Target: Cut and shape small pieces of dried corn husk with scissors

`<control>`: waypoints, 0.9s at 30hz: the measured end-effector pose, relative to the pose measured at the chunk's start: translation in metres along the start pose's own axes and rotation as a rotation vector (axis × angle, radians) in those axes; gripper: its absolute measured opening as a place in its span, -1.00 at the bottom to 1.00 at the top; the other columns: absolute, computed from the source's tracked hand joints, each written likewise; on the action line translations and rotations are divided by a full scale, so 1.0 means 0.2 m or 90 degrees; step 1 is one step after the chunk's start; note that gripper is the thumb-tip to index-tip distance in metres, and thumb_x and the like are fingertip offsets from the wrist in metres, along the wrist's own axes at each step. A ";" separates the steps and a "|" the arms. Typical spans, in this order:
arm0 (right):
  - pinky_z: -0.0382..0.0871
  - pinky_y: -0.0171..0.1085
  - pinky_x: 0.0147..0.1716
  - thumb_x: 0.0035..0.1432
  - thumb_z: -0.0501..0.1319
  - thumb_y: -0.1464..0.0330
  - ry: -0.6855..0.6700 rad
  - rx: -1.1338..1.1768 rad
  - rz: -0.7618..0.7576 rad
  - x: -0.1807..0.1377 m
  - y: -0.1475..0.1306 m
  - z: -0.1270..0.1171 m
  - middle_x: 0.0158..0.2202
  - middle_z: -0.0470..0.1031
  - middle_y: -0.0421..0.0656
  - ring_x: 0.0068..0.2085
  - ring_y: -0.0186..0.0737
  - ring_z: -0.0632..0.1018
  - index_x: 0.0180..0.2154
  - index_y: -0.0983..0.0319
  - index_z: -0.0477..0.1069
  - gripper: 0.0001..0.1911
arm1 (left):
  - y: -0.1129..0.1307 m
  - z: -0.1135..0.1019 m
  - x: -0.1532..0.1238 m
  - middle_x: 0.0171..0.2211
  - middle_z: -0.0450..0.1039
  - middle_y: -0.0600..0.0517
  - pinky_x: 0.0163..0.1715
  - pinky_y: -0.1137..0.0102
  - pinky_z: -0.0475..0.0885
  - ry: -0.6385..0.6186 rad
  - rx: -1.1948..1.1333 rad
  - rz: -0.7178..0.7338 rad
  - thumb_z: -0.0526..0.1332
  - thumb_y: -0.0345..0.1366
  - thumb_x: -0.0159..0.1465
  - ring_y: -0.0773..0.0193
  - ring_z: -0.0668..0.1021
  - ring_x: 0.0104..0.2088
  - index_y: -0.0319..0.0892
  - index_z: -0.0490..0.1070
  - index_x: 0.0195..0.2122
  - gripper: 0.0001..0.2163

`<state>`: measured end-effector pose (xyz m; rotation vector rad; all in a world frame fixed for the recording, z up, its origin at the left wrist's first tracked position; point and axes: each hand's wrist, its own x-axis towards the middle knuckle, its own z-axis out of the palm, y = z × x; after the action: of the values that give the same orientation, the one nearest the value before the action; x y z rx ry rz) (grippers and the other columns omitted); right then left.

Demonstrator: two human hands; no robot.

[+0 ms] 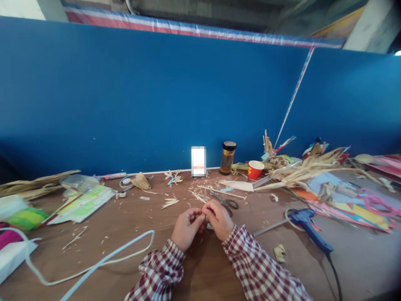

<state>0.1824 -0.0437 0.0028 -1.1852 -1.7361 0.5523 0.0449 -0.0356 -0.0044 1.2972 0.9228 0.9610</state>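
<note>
My left hand (186, 228) and my right hand (219, 218) meet above the brown table (200, 267), both in checked red-and-white sleeves. Their fingers are curled and pinched together on a small pale piece (204, 216) between them, too small to name. Black-handled scissors (228, 203) lie just beyond my right hand. Straw-coloured scraps (200, 194) are scattered on the table ahead of both hands.
A blue glue gun (308, 228) with its cord lies at the right. A red paper cup (255, 169), a dark jar (227, 157) and a heap of dried husks (310, 167) stand by the blue partition (156, 96). A white cord (94, 261) loops at left, near coloured paper packs (81, 205).
</note>
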 end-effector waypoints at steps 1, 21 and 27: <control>0.21 -0.34 -0.37 0.17 0.04 0.42 0.009 0.002 0.002 0.00 0.00 0.00 -0.45 0.34 -0.20 -0.38 -0.30 0.37 -0.43 0.25 0.30 -0.86 | 0.00 0.00 0.00 -0.61 0.34 0.10 -0.60 0.50 0.27 0.001 0.019 -0.005 0.19 -0.14 0.07 0.43 0.34 -0.64 -0.28 0.36 -0.37 -0.73; 0.17 -0.35 -0.50 0.20 -0.03 0.30 0.026 0.026 0.090 0.04 0.09 -0.06 -0.62 0.26 -0.28 -0.55 -0.33 0.30 -0.45 0.22 0.24 -0.78 | 0.00 -0.01 -0.01 -0.65 0.31 0.12 -0.61 0.49 0.15 -0.042 0.278 0.006 -0.02 -0.15 0.19 0.40 0.24 -0.68 -0.22 0.39 -0.46 -0.70; 0.17 -0.34 -0.50 0.19 -0.03 0.30 0.095 -0.010 0.085 0.04 0.07 -0.07 -0.61 0.23 -0.28 -0.55 -0.31 0.29 -0.45 0.23 0.24 -0.78 | -0.01 -0.01 -0.02 -0.63 0.37 0.07 -0.50 0.45 0.23 -0.009 0.354 0.052 -0.03 -0.19 0.20 0.32 0.38 -0.58 -0.19 0.38 -0.52 -0.71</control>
<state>0.2004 -0.0323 0.0029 -1.3263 -1.5455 0.5173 0.0412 -0.0395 -0.0071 1.8159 1.1821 0.7797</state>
